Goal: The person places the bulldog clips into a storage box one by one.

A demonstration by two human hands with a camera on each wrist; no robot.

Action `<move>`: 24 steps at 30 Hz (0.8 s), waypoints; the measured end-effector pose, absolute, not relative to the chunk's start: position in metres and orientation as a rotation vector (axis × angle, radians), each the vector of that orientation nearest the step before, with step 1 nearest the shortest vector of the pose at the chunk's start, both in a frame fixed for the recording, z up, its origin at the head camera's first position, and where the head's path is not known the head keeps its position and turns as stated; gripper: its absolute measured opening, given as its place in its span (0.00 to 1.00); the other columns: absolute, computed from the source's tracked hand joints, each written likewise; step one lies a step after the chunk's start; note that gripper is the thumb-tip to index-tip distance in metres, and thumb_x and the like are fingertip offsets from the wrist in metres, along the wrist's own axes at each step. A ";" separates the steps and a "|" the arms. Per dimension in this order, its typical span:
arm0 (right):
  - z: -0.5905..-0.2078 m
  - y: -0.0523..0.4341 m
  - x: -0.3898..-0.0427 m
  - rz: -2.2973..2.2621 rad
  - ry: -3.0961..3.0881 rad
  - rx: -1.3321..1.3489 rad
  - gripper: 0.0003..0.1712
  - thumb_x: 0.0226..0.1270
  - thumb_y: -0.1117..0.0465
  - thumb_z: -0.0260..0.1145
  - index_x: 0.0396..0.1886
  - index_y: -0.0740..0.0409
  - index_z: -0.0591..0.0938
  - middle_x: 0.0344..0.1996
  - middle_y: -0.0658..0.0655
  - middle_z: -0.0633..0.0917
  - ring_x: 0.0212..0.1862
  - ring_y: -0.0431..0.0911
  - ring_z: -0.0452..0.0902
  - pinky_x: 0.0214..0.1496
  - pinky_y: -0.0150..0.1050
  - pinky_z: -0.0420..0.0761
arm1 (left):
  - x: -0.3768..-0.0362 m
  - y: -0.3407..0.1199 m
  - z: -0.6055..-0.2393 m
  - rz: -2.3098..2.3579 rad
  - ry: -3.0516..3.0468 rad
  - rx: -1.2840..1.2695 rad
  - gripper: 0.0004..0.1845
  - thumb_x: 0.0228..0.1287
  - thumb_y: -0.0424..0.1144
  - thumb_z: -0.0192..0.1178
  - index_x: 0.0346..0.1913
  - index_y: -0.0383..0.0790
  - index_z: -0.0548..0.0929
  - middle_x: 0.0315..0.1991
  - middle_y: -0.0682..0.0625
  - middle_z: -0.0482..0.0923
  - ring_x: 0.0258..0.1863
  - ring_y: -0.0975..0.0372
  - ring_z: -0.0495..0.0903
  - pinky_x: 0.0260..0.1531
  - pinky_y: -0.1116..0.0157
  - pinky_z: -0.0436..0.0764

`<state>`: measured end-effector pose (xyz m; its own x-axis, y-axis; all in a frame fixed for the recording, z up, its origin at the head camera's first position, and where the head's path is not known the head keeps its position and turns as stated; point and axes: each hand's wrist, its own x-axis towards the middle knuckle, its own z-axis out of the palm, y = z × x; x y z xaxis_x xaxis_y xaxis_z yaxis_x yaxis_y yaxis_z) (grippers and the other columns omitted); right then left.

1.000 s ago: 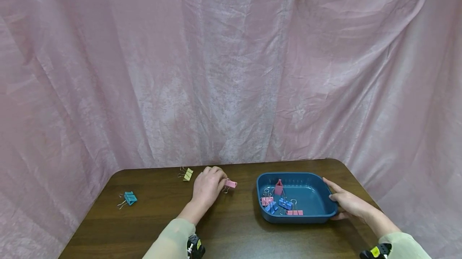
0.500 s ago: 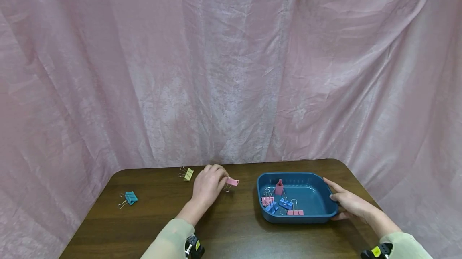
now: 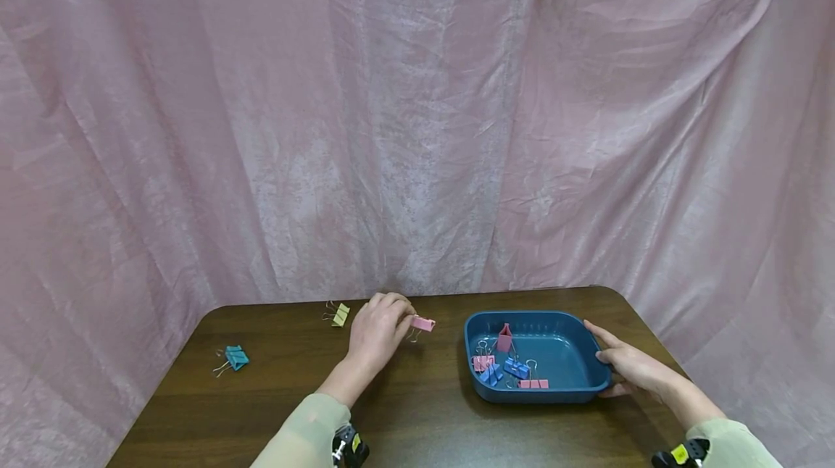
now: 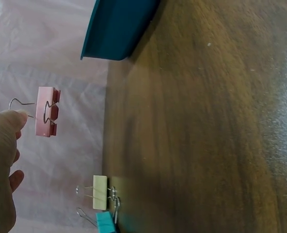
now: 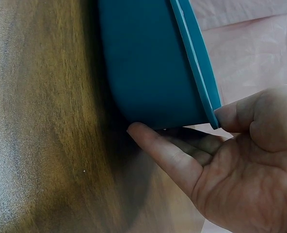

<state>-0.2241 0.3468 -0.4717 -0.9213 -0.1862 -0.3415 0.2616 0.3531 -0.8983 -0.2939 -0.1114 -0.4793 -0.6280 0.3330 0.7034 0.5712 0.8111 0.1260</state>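
My left hand [image 3: 380, 327] pinches the wire handle of a pink binder clip [image 3: 422, 324] and holds it just above the table, left of a blue tray [image 3: 587, 348]. In the left wrist view the pink clip [image 4: 47, 111] hangs clear of the wood from my fingers [image 4: 7, 127]. The tray holds several pink and blue clips [image 3: 505, 366]. My right hand [image 3: 628, 365] grips the tray's right rim, thumb on top; the right wrist view shows fingers [image 5: 170, 160] under the tray wall [image 5: 148, 63].
A yellow clip [image 3: 338, 314] lies near the table's back edge, and a teal clip [image 3: 234, 358] lies at the left. Both also show in the left wrist view: yellow clip [image 4: 99, 192], teal clip [image 4: 104, 222]. A pink curtain [image 3: 417, 113] hangs behind the brown table [image 3: 417, 410].
My left hand has lifted the pink clip off the table and moved it slightly right, toward the tray. The right hand and the tray have stayed put.
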 end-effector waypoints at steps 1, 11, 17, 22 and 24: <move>-0.472 0.347 -0.224 -1.588 2.237 0.067 0.40 0.80 0.68 0.42 0.84 0.54 0.37 0.75 0.80 0.33 0.68 0.85 0.52 0.48 0.63 0.83 | -0.294 -0.111 -0.478 -0.445 -2.292 -0.664 0.04 0.60 0.39 0.74 0.34 0.50 0.88 0.42 0.59 0.84 0.44 0.59 0.81 0.42 0.60 0.81; -0.471 0.347 -0.225 -1.580 2.239 0.081 0.40 0.80 0.67 0.42 0.84 0.53 0.37 0.75 0.81 0.34 0.68 0.85 0.51 0.48 0.62 0.84 | -0.294 -0.109 -0.466 -0.461 -2.235 -0.676 0.04 0.61 0.40 0.75 0.36 0.52 0.88 0.43 0.59 0.85 0.44 0.60 0.80 0.40 0.60 0.80; -0.471 0.346 -0.224 -1.578 2.243 0.081 0.40 0.80 0.68 0.42 0.84 0.53 0.37 0.75 0.81 0.34 0.68 0.85 0.51 0.48 0.63 0.83 | -0.291 -0.106 -0.455 -0.481 -2.209 -0.695 0.05 0.61 0.39 0.75 0.36 0.52 0.89 0.44 0.59 0.85 0.44 0.60 0.80 0.41 0.60 0.80; -0.471 0.346 -0.224 -1.577 2.244 0.074 0.40 0.80 0.68 0.42 0.84 0.53 0.37 0.75 0.80 0.33 0.68 0.85 0.49 0.49 0.63 0.83 | -0.289 -0.104 -0.447 -0.492 -2.161 -0.712 0.05 0.60 0.40 0.75 0.37 0.53 0.89 0.44 0.60 0.84 0.44 0.60 0.80 0.41 0.61 0.80; -0.471 0.346 -0.224 -1.574 2.248 0.070 0.40 0.80 0.68 0.42 0.84 0.53 0.37 0.75 0.80 0.33 0.69 0.85 0.49 0.49 0.63 0.83 | -0.288 -0.103 -0.443 -0.498 -2.146 -0.718 0.05 0.60 0.40 0.75 0.37 0.53 0.89 0.44 0.60 0.84 0.44 0.60 0.80 0.41 0.61 0.80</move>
